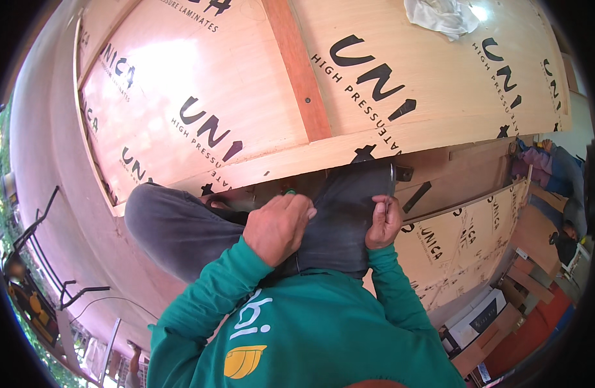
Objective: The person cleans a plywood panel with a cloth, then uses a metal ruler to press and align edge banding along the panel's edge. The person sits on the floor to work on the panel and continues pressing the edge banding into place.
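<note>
My left hand [278,226] is closed in a fist above my lap. A small green end [290,191] shows just beyond its knuckles; what the fist holds is mostly hidden. To its right, my right hand [383,223] pinches a thin, shiny metal rod [392,180] that stands up along the edge of my dark trouser leg [339,220]. Just past both hands runs the near edge of a large wooden panel [246,173], covered in printed film and crossed by a reddish wood strip [297,71].
A white cloth [443,16] lies on the panel's far right. A second printed panel [453,249] is at my right, with stacked boards [537,233] beyond. Another person [556,171] is at the far right. Black metal bars [45,258] stand at the left.
</note>
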A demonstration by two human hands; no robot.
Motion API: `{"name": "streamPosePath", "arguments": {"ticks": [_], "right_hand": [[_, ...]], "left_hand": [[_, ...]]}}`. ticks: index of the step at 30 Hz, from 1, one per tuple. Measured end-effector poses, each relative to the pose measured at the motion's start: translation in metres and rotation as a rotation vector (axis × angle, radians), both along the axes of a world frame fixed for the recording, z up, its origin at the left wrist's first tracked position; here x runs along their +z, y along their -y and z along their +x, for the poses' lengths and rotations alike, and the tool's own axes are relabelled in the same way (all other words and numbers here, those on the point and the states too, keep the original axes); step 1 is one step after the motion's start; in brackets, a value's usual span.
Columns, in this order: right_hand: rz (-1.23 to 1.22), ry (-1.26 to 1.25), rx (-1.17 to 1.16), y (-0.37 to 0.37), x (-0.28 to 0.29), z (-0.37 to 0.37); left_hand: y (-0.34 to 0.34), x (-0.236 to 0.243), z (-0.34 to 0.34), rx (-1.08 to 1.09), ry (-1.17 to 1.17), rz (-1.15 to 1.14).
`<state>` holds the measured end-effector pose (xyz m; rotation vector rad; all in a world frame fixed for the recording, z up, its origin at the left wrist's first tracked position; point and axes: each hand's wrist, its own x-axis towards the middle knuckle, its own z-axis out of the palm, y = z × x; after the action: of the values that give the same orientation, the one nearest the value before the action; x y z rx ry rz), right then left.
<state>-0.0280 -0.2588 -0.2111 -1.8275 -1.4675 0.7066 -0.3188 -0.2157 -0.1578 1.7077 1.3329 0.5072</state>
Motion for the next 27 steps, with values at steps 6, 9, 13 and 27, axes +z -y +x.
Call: {"name": "streamPosePath", "arguments": {"ticks": [6, 9, 13, 27], "right_hand": [[-0.045, -0.084, -0.025, 0.002, 0.004, -0.003], [-0.057, -0.106, -0.014, 0.002, 0.007, 0.0], [-0.162, -0.29, -0.085, -0.006, 0.044, -0.026], [0.091, 0.191, 0.423, -0.072, 0.145, -0.038]], "left_hand": [[-0.021, 0.015, 0.003, 0.056, 0.09, 0.147], [-0.019, 0.014, 0.009, 0.033, 0.157, -0.029], [-0.025, 0.04, 0.025, 0.012, 0.235, 0.043], [-0.053, 0.061, 0.024, 0.21, 0.042, 0.086]]}}
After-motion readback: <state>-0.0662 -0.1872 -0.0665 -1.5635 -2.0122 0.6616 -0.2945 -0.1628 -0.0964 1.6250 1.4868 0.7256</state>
